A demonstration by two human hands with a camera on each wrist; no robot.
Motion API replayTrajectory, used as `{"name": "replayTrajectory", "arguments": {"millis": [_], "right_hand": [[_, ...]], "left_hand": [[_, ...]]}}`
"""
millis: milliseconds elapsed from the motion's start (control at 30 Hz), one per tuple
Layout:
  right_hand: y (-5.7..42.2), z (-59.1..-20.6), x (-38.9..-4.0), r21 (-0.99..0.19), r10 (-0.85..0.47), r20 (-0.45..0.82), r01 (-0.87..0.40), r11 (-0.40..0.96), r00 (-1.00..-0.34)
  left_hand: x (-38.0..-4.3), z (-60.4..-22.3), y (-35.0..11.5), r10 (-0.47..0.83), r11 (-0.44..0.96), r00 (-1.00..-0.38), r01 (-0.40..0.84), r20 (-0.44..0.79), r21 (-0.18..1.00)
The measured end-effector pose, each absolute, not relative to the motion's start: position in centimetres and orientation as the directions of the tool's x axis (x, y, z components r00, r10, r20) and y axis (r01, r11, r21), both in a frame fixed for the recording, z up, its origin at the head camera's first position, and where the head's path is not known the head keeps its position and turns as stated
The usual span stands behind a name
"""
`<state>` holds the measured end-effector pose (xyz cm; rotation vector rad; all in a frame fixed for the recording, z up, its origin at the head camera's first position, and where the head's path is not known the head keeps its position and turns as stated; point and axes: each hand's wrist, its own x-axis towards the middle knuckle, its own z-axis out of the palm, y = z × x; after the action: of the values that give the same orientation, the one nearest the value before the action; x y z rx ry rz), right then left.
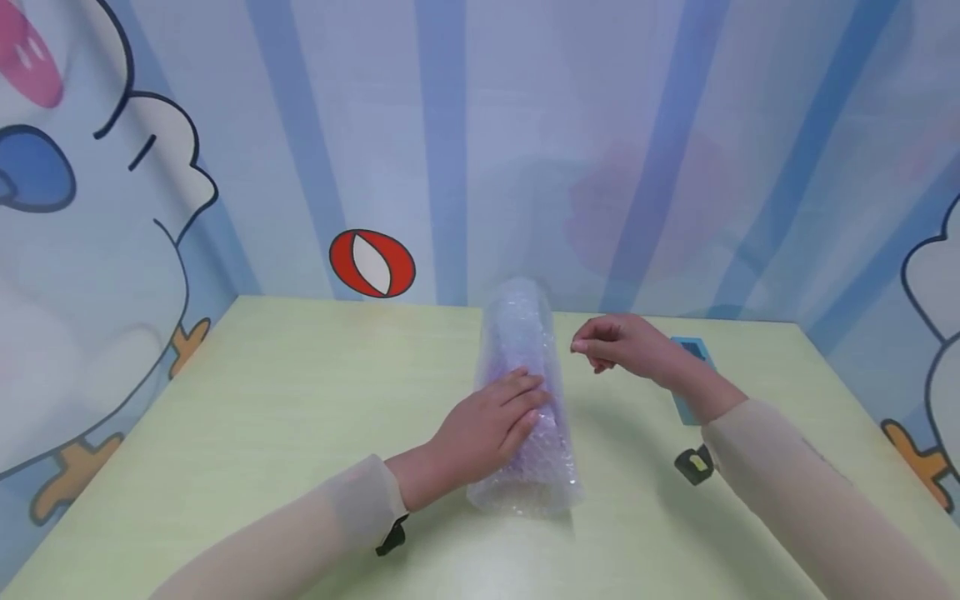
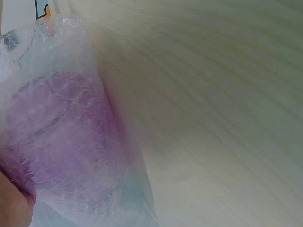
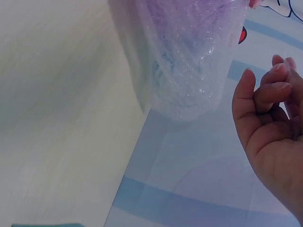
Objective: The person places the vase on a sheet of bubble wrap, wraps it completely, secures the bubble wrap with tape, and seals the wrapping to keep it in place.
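Note:
A roll of clear bubble wrap lies lengthwise on the table around something purple, whose kind the wrap blurs. My left hand rests on top of the wrapped bundle, its fingers laid across the middle. To the right of the bundle, my right hand hangs in the air, apart from it. Its thumb and forefinger come together at the tips. In the right wrist view the other fingers are loosely bent, and a faint clear sliver, seemingly tape, shows at the pinched tips.
A light blue item with a dark inset lies on the table at the right, partly hidden by my right forearm. Behind the table hangs a striped blue backdrop with cartoon prints. Black straps show at both wrists.

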<state>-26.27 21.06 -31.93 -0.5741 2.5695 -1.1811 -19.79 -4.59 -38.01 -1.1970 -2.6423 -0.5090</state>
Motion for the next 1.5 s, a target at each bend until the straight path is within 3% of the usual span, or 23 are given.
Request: {"name": "replayTrajectory", "arguments": {"millis": [600,900,1167,1500], "right_hand": [[16.7,-33.7,-31.5,-0.785,-0.515,-0.166,-0.203,0.585,-0.841],[16.5,-33.9,-32.0,-0.788,-0.524,-0.207,-0.177,0.59,-0.826],[16.3,-34.4,-32.1,-0.806,-0.584,-0.153,-0.241,0.541,-0.797],[16.3,-34.6,-32.4,-0.753,-0.579,-0.184,-0.265,0.603,-0.794]], "left_hand": [[-20.0,-38.0,-4.6,0.72,0.602,-0.608,0.787,0.334,0.133],[-20.1,-38.1,-4.6,0.716,0.608,-0.622,0.779,0.318,0.155],[-20.0,-37.9,-4.6,0.711,0.613,-0.632,0.772,0.307,0.168],[-20.1,-38.1,-4.8,0.714,0.617,-0.63,0.772,0.304,0.15]]}}
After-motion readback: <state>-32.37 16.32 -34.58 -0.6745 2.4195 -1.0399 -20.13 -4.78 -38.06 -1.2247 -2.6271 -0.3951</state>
